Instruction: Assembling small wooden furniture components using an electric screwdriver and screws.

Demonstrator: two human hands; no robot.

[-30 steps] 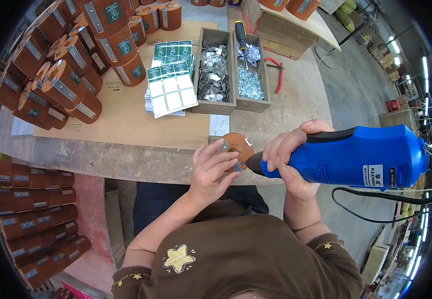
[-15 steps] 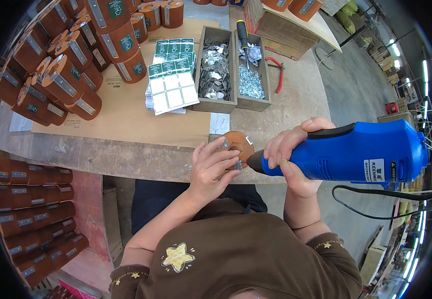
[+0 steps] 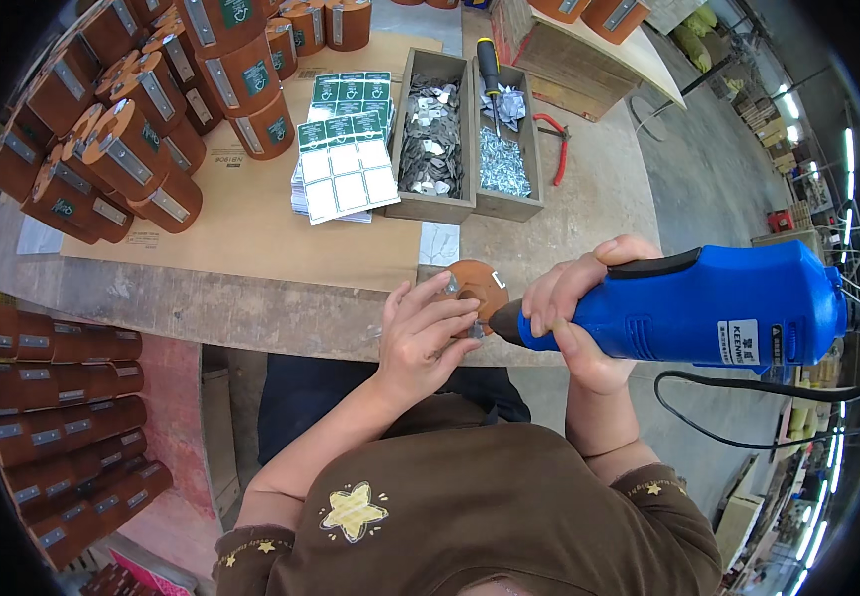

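A blue electric screwdriver (image 3: 718, 308) with a black nose lies sideways in my right hand (image 3: 581, 310), the fingers wrapped round its front end. Its nose points left, right up against the edge of a brown round piece (image 3: 490, 285) at the bench's front edge. My left hand (image 3: 425, 328) is closed on the near left side of that piece, thumb and fingers bent round it. Small shiny metal parts show by the fingertips. The tip of the screwdriver and the exact contact are too small to make out.
Two wooden boxes hold grey metal plates (image 3: 432, 139) and small screws (image 3: 502, 164), with a yellow-black screwdriver (image 3: 489, 70) in the second. Beside them lie red-handled pliers (image 3: 560, 149) and green-white label sheets (image 3: 349, 169). Brown cylinders (image 3: 124, 149) are stacked at left. A black cable (image 3: 708, 375) hangs at right.
Both hands keep nearly the same hold and place. The blue electric screwdriver has shifted very slightly left, and its cable has swung a little.
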